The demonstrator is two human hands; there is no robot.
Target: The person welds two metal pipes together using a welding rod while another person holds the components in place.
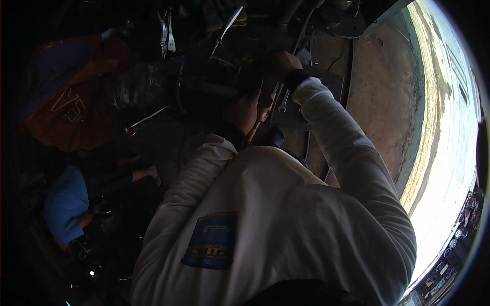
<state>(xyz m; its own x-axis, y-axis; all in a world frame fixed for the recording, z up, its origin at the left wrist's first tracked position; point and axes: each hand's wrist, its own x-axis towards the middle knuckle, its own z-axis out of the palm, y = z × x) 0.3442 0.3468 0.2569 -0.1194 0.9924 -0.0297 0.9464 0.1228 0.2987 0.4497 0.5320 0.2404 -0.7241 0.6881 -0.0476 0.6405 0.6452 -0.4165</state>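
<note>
My right hand (286, 64) reaches into the dark middle of the work, knuckles up and fingers curled; what it grips is lost in shadow. Nearer to me and to the left, my left hand (244, 113) is beside a dark machine part (206, 84). Its fingers are hidden in the dark. Just right of that hand lies a long tool with an orange-brown handle (262, 115). An open-ended wrench (283, 103) lies next to it, below my right wrist. Beyond my hands a shiny metal bar tool (227, 29) stands slanted.
Locking pliers (166, 33) lie at the far left, near a pair of work gloves (224, 15). A red-handled screwdriver (145, 120) is left of the part. An orange-red garment (76, 112) and a person in a blue shirt (67, 204) are at left. Brown ground (383, 86) extends rightward.
</note>
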